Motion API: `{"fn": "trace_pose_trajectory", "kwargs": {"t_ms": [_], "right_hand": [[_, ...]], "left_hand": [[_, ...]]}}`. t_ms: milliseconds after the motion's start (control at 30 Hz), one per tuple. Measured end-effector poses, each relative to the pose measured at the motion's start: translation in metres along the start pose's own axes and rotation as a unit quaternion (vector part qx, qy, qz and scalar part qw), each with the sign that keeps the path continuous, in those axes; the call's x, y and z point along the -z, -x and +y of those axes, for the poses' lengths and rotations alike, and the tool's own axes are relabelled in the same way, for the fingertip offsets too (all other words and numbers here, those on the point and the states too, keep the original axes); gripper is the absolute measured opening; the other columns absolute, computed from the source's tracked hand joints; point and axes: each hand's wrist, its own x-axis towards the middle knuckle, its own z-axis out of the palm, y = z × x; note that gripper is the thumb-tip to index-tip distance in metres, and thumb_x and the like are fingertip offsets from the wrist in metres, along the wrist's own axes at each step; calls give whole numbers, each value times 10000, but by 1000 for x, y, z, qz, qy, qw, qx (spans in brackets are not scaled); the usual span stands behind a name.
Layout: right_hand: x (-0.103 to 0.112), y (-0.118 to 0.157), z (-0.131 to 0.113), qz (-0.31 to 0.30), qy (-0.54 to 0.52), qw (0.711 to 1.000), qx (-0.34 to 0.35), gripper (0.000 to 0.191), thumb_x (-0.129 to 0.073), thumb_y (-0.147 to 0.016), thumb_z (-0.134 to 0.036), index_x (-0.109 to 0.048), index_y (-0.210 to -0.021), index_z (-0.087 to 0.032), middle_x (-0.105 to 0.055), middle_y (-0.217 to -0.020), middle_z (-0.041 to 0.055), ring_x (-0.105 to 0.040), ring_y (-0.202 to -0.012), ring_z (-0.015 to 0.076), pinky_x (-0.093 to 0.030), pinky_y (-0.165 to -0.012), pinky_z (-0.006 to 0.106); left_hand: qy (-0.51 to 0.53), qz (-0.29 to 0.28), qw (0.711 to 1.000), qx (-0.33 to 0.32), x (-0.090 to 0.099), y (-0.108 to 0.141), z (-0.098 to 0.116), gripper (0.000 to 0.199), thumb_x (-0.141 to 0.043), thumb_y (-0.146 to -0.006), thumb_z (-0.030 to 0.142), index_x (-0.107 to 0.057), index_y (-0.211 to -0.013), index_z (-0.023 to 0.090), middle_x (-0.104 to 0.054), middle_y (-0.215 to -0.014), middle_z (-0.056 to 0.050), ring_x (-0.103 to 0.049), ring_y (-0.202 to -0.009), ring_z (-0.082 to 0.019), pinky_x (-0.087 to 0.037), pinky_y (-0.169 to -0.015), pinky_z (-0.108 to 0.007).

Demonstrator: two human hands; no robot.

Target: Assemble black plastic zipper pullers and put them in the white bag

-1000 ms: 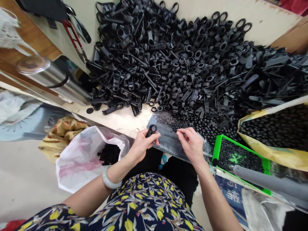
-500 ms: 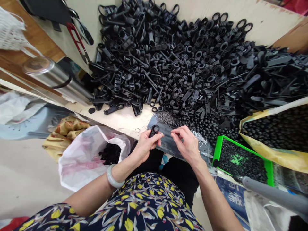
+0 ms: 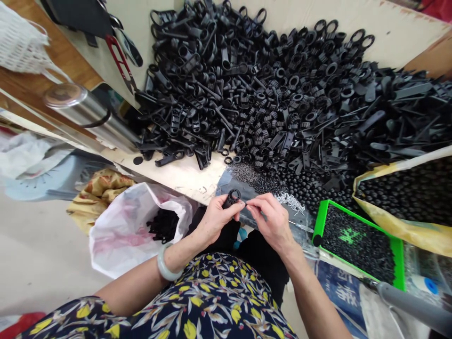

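Observation:
My left hand is closed around a black plastic part with a ring-shaped end, which sticks up above the thumb. Close beside it, my right hand is closed in a pinch, its fingertips almost touching the left thumb. Whatever sits in that pinch is too small to name. Beyond both hands lies a large heap of black plastic parts, with rings, levers and flat pieces mixed together. A small pile of silver screws rests just past my right hand, next to many small black round pieces.
At right stand a green tray of tiny black pieces and a yellow-edged bag of black balls. A grey tool juts in below. A steel flask lies at left; a white bag hangs below the table edge.
My right hand has moved left, its pinched fingertips now meeting the left hand. The black ringed part has shifted slightly right and tilted. The whole view has moved a little.

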Motion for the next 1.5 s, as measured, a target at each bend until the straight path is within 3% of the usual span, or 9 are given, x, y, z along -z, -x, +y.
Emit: {"fn": "trace_pose_trajectory", "kwargs": {"t_ms": [167,367,533,733,967,1400,1500], "right_hand": [[2,2,0,-12,-39,999,-1,139,-582,-1042,-227,-712,-1090,-231,-678,-972,56,-642,-878,170,-530,-774,311],[1,9,2,-31,-155,985,-64,114,-644,-1015,-272,-741,-1071,-254,-668,-961,36,-631,-832,161,-516,-701,297],[-13,16,-6,31,-231,959,-158,121,-679,-992,-310,-779,-1043,-264,-686,-967,41,-645,-838,166,-524,-706,295],[-32,27,-11,102,-282,928,-222,283,-687,-978,-329,-717,-1253,-270,-699,-1014,42,-681,-871,168,-578,-761,304],[-33,26,-13,138,-129,976,-104,227,-705,-956,-206,-739,-1170,-271,-714,-1034,45,-684,-844,165,-594,-728,306],[-33,22,-10,148,-35,987,-58,190,-677,-967,-216,-717,-1149,-254,-736,-988,63,-715,-858,195,-632,-749,349],[-33,23,-9,147,-20,988,-45,186,-684,-962,-217,-729,-1137,-259,-743,-979,61,-721,-857,199,-626,-763,355]], "left_hand": [[-7,-29,999,14,4,2,-1,290,-790,-814,405,-632,-792,164,-590,-572,36,-411,-511,-63,-266,-499,-209],[0,-71,996,47,8,3,1,295,-817,-790,403,-676,-822,145,-616,-585,16,-423,-503,-54,-202,-468,-198],[106,-47,989,92,2,0,-5,310,-872,-714,366,-685,-795,132,-576,-557,27,-393,-468,-36,-168,-425,-181],[209,-25,967,142,-6,-3,-3,316,-903,-656,304,-637,-703,140,-547,-555,54,-361,-425,-7,-205,-403,-146],[254,-21,954,161,-11,0,0,338,-898,-632,285,-592,-620,141,-539,-519,57,-364,-403,-5,-238,-399,-147],[244,-41,957,153,-12,3,-6,318,-860,-708,352,-645,-647,124,-602,-569,24,-379,-404,-9,-215,-408,-163],[237,-25,960,148,-12,3,-6,334,-871,-687,347,-627,-629,127,-587,-555,27,-375,-403,-11,-211,-410,-165]]}}
